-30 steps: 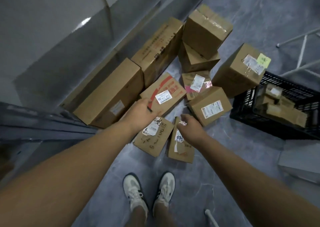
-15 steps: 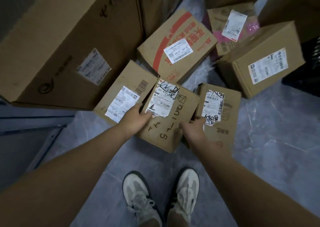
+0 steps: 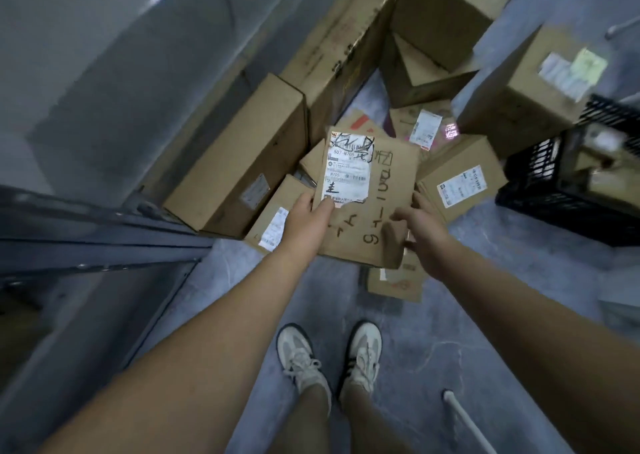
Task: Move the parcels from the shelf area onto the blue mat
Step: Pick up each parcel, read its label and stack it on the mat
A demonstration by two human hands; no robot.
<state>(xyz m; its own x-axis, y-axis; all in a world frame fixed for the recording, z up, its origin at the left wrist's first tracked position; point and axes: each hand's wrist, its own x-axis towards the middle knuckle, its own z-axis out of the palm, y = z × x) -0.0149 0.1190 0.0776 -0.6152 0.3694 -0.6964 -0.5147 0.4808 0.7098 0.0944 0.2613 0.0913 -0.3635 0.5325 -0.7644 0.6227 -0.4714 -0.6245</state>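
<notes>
The brown parcel (image 3: 374, 211) is covering most of a box with a red mark (image 3: 360, 121) behind it, and also the upper part of a small flat parcel (image 3: 396, 285) below it. The fingers of the left hand (image 3: 306, 226) are not showing; only the thumb is lying on the parcel's face. The right hand (image 3: 424, 235) is covering part of the parcel's right edge and is looking blurred. The black crate (image 3: 554, 190) is running off the right edge, and the things inside it are blurring together. The top box (image 3: 446, 10) is being cut by the upper edge. The small print on the labels (image 3: 348, 169) is coming out too small to read.
</notes>
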